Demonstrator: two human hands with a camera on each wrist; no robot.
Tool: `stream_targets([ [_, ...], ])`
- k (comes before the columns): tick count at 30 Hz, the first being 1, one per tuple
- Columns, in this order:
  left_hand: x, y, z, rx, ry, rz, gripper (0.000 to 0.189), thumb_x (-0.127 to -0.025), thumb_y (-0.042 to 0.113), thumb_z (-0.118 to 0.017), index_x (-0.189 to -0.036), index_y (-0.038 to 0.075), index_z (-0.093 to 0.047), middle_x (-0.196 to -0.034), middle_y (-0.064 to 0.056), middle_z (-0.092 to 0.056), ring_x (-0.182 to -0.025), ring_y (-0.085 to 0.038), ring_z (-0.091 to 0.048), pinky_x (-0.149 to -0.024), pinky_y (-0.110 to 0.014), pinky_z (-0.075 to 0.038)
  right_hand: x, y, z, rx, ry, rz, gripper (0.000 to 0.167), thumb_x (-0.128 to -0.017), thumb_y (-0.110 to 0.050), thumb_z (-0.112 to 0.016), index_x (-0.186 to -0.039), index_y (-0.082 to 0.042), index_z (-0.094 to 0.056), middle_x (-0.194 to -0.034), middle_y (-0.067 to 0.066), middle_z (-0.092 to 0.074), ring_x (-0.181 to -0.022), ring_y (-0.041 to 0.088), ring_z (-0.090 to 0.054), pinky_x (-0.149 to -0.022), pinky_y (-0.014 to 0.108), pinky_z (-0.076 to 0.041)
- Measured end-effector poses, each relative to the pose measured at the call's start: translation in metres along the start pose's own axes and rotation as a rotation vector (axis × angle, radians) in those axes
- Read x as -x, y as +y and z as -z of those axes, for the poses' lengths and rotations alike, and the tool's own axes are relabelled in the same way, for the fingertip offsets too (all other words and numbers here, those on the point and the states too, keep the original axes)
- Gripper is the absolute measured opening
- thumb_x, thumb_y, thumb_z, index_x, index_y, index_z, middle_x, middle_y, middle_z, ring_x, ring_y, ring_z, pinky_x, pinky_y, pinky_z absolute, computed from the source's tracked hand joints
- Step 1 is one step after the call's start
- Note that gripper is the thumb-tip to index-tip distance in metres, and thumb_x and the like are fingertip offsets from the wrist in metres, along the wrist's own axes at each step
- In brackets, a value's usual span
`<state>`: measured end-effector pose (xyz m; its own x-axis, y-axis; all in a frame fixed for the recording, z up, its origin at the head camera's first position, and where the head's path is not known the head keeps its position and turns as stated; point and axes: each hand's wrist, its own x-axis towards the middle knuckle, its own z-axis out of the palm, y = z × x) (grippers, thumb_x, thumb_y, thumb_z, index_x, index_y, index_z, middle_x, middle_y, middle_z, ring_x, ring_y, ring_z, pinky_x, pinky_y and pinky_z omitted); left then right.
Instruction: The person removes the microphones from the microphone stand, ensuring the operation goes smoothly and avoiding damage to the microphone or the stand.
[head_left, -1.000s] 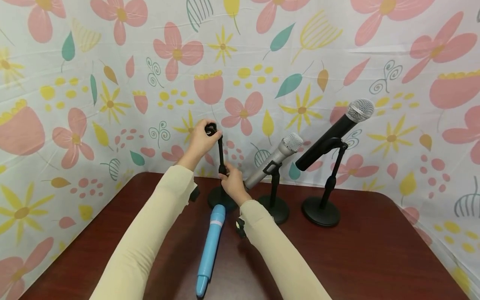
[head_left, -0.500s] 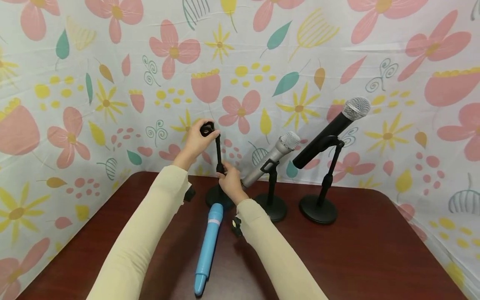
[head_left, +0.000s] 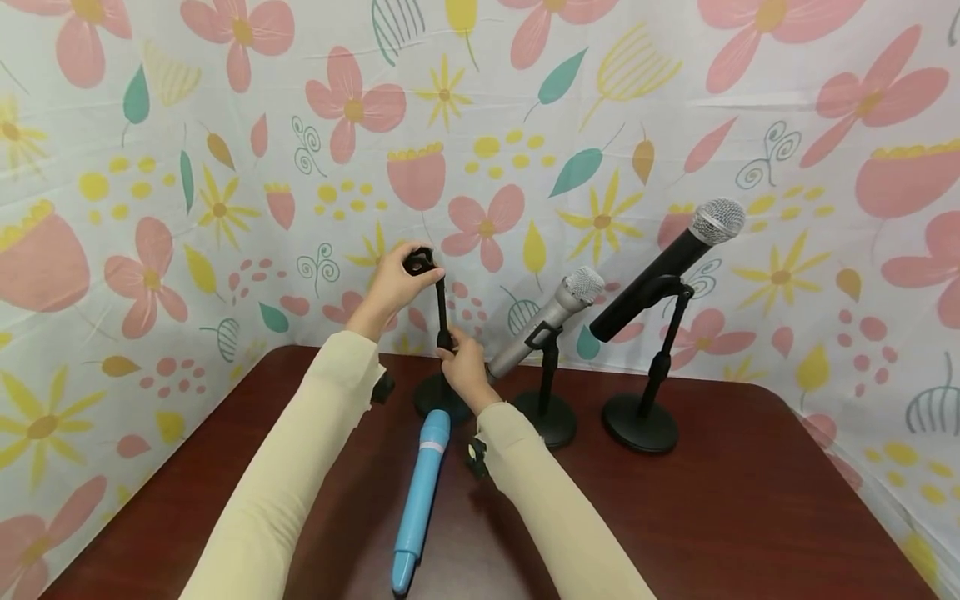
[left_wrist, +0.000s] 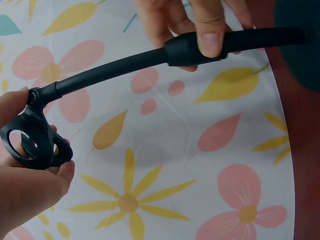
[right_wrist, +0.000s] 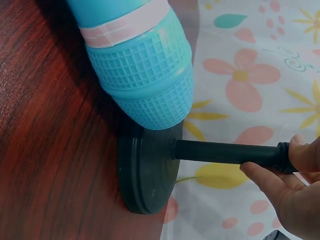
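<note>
A black desktop microphone stand (head_left: 442,310) rises from a round base (right_wrist: 150,172) at the back left of the table. My left hand (head_left: 399,282) holds the clip (left_wrist: 37,137) at its top between thumb and fingers. Lower down, my right hand (head_left: 468,367) grips the thicker collar (left_wrist: 195,50) midway along the pole, thumb laid over it. In front of the base lies a light blue microphone (head_left: 422,500); its ribbed head (right_wrist: 145,75) is close by the base in the right wrist view.
To the right, a silver microphone (head_left: 543,321) and a black microphone (head_left: 663,271) lean in their own stands on the dark red-brown table (head_left: 720,508). A flower-printed cloth (head_left: 480,100) hangs along the table's back and left.
Both hands keep their hold on the stand, with hardly any movement. The view shifts slightly and comes back; the microphones lie as before.
</note>
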<state>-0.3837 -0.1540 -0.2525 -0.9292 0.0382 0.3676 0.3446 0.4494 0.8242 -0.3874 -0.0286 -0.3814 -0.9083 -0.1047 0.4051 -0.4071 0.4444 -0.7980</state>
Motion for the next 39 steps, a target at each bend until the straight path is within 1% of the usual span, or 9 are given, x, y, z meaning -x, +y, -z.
stream_targets([
  [5,0.009,-0.024,-0.012,0.026,-0.091,0.078,0.048,-0.092,0.017,-0.067,-0.134,0.004,-0.051,-0.129,-0.015,-0.052,-0.116,-0.030,-0.052,-0.095,-0.043,-0.044,0.001,0.002,0.000,0.000,-0.018,-0.002,0.039,-0.092,-0.002,-0.063,-0.130,-0.002,-0.058,-0.104,0.017,-0.065,-0.089,0.029,-0.065,-0.072,0.038,-0.055],
  [7,0.013,-0.030,-0.015,0.035,-0.104,0.098,0.050,-0.092,0.018,-0.066,-0.138,0.006,-0.048,-0.131,-0.013,-0.050,-0.116,-0.030,-0.052,-0.094,-0.043,-0.045,0.002,0.001,0.000,-0.001,-0.024,0.001,0.040,-0.092,-0.002,-0.062,-0.132,-0.002,-0.057,-0.105,0.016,-0.065,-0.090,0.029,-0.064,-0.071,0.037,-0.055],
  [11,0.015,-0.034,-0.017,0.033,-0.094,0.077,0.050,-0.092,0.018,-0.066,-0.137,0.006,-0.048,-0.130,-0.015,-0.050,-0.113,-0.032,-0.052,-0.091,-0.045,-0.045,0.002,-0.002,0.002,-0.002,-0.020,0.000,0.041,-0.093,-0.003,-0.062,-0.134,-0.003,-0.055,-0.108,0.018,-0.064,-0.092,0.030,-0.065,-0.072,0.038,-0.055],
  [16,0.019,-0.039,-0.023,0.029,-0.076,0.095,0.052,-0.091,0.016,-0.067,-0.137,0.003,-0.047,-0.131,-0.017,-0.050,-0.112,-0.033,-0.053,-0.090,-0.044,-0.047,0.002,0.000,0.002,0.006,-0.020,-0.017,0.044,-0.093,-0.005,-0.062,-0.137,-0.002,-0.052,-0.114,0.019,-0.062,-0.091,0.029,-0.064,-0.072,0.036,-0.054],
  [20,0.022,-0.046,-0.028,0.005,-0.059,0.054,0.050,-0.091,0.014,-0.067,-0.135,-0.001,-0.048,-0.130,-0.019,-0.051,-0.113,-0.034,-0.053,-0.091,-0.044,-0.047,0.003,-0.002,0.002,0.005,-0.021,-0.021,0.042,-0.094,-0.005,-0.061,-0.135,-0.005,-0.054,-0.112,0.018,-0.063,-0.091,0.029,-0.065,-0.070,0.036,-0.054],
  [24,0.024,-0.054,-0.031,-0.016,-0.058,0.032,0.048,-0.092,0.013,-0.065,-0.134,-0.003,-0.048,-0.129,-0.020,-0.051,-0.114,-0.034,-0.052,-0.092,-0.043,-0.046,0.004,-0.004,0.002,0.006,-0.026,-0.029,0.043,-0.094,-0.005,-0.061,-0.137,-0.005,-0.053,-0.119,0.019,-0.062,-0.099,0.030,-0.063,-0.071,0.036,-0.055],
  [30,0.027,-0.053,-0.032,-0.004,-0.057,0.040,0.049,-0.092,0.013,-0.066,-0.135,-0.002,-0.048,-0.130,-0.020,-0.050,-0.117,-0.034,-0.051,-0.094,-0.045,-0.045,0.007,-0.007,0.003,0.021,-0.036,-0.039,0.044,-0.095,-0.005,-0.060,-0.138,-0.004,-0.051,-0.119,0.019,-0.062,-0.097,0.031,-0.064,-0.073,0.038,-0.055],
  [35,0.027,-0.052,-0.031,-0.015,-0.062,0.033,0.049,-0.092,0.014,-0.066,-0.135,-0.002,-0.047,-0.129,-0.020,-0.051,-0.116,-0.034,-0.051,-0.095,-0.044,-0.045,0.009,-0.011,0.007,0.095,-0.092,-0.012,0.046,-0.096,-0.006,-0.057,-0.141,-0.004,-0.046,-0.122,0.020,-0.061,-0.104,0.033,-0.062,-0.082,0.042,-0.054],
  [39,0.025,-0.053,-0.029,-0.025,-0.066,0.015,0.051,-0.092,0.015,-0.066,-0.136,-0.001,-0.047,-0.129,-0.020,-0.051,-0.116,-0.034,-0.051,-0.095,-0.044,-0.045,0.012,-0.016,0.014,0.135,-0.149,-0.005,0.052,-0.097,-0.006,-0.056,-0.145,-0.002,-0.037,-0.131,0.020,-0.054,-0.114,0.034,-0.057,-0.090,0.043,-0.051],
])
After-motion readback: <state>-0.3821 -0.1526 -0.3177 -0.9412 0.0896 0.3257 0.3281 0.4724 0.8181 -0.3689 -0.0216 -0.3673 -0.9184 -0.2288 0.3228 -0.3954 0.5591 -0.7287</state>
